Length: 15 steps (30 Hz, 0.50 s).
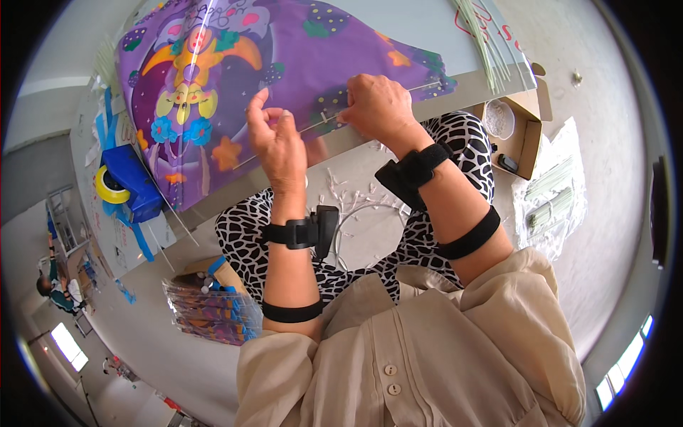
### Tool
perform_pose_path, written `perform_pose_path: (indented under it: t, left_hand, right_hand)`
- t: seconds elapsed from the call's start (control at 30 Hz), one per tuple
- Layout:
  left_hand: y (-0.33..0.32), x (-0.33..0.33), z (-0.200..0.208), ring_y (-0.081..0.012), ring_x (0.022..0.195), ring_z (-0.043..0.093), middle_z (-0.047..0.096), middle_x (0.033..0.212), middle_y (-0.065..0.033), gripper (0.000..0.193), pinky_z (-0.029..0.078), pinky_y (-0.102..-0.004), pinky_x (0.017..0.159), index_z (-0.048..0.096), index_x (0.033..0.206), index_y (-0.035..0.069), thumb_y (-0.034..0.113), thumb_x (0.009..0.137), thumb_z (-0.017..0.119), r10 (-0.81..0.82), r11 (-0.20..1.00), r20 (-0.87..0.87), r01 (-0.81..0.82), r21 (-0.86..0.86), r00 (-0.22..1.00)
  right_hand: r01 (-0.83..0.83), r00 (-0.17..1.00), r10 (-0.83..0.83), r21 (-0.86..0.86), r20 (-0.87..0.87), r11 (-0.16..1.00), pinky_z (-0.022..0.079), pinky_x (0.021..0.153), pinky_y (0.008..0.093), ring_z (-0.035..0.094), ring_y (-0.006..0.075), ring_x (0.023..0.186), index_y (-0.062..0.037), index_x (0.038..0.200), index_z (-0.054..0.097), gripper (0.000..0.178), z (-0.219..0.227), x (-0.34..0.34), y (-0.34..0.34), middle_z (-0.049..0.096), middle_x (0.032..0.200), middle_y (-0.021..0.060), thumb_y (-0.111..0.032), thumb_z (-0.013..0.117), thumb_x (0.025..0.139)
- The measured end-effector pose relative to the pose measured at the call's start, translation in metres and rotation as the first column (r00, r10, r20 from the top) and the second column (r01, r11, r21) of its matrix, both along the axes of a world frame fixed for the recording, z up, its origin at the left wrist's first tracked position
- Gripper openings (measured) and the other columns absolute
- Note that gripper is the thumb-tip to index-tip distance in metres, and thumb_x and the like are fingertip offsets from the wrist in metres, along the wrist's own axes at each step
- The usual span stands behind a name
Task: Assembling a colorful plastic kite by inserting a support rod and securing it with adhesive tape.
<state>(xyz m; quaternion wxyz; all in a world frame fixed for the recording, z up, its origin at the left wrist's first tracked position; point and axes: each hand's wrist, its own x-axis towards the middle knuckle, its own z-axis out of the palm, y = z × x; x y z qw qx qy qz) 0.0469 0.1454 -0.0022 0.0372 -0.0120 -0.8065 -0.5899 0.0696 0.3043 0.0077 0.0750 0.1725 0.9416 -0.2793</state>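
A glossy purple sheet [292, 43] printed with a cartoon figure, stars and flowers covers much of the table before me. Along its near edge runs a thin white rod [425, 86], with a small white fitting [324, 116] on it. My right hand [380, 107] is closed in a pinch on the rod at the sheet's edge, just right of the fitting; its fingertips are partly hidden. Left of that, my left hand [276, 146] hovers over the same edge, its index finger and thumb apart, nothing between them.
A blue tape dispenser [139, 188] with a yellow roll stands at the table's left. Pale thin rods [484, 43] lie at the far right. Below are an open cardboard box [526, 135], bagged sticks [551, 203], a plastic-wrapped pack [213, 309] and a ring with white pieces [340, 235].
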Motion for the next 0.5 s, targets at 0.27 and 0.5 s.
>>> perform_pose_path:
  t: [0.27,0.5]
  left_hand:
    - [-0.023,0.009,0.017,-0.0036,0.043,0.028,0.036,0.059,0.0061,0.016,0.021,-0.0202,0.037,0.06,0.095,-0.004,0.004,0.083,0.055,-0.303,0.795,0.608,-0.157,0.586,0.734]
    - [-0.018,0.01,0.012,-0.0031,0.041,0.027,0.033,0.056,0.0074,0.016,0.021,-0.0209,0.036,0.061,0.094,-0.004,0.004,0.083,0.055,-0.267,0.848,0.631,-0.133,0.513,0.728]
  right_hand:
    - [-0.042,0.999,0.042,0.067,-0.011,0.997,0.051,0.062,0.0424,0.065,0.0342,0.071,-0.0049,0.079,0.068,0.038,0.006,-0.008,-0.001,0.066,0.073,0.014,-0.041,0.076,0.07]
    - [-0.036,0.998,0.041,0.094,-0.048,0.995,0.051,0.061,0.0431,0.065,0.0344,0.071,-0.0043,0.077,0.068,0.04,0.002,-0.005,-0.004,0.066,0.072,0.0145,-0.043,0.076,0.071]
